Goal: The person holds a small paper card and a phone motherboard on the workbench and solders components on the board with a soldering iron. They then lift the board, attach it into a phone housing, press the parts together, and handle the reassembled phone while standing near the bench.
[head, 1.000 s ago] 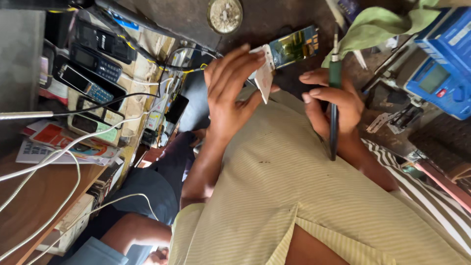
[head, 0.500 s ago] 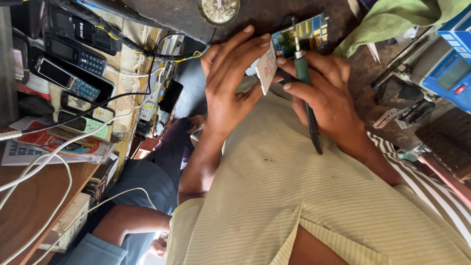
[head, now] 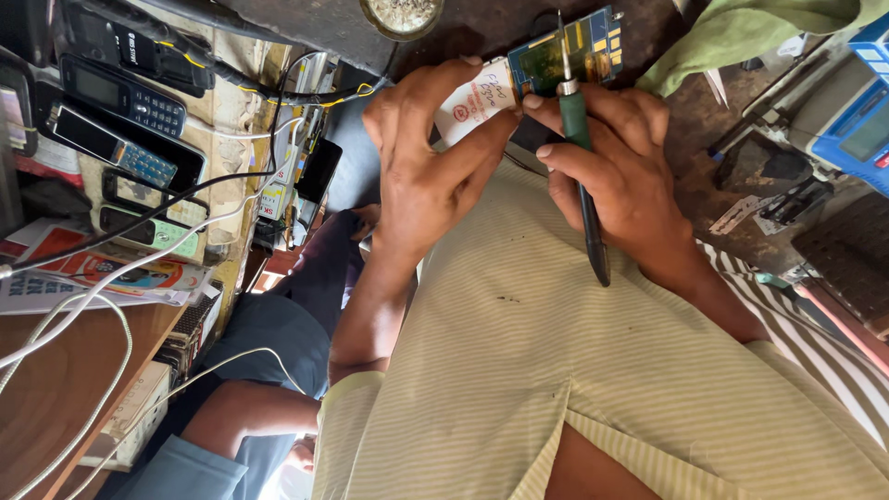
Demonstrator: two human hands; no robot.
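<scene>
My left hand (head: 428,157) grips a small blue-green circuit board (head: 569,51) by its near end, the fingers spread over a white paper label (head: 474,104) stuck to it. My right hand (head: 619,176) is closed around a green-handled pointed tool (head: 576,130). The tool's metal tip rests on the board's face and its dark lower shaft runs down across my wrist. Both hands touch each other, held just above my striped shirt (head: 556,370).
Several mobile phones (head: 120,102) lie on a shelf at the left among black and white cables (head: 167,231). A blue meter box (head: 857,111) and a green cloth (head: 741,32) sit at the right. Another person's arm (head: 231,417) shows at the lower left.
My right hand swung the tool upright and brought its tip onto the board. The two hands closed together, and the view shifted nearer.
</scene>
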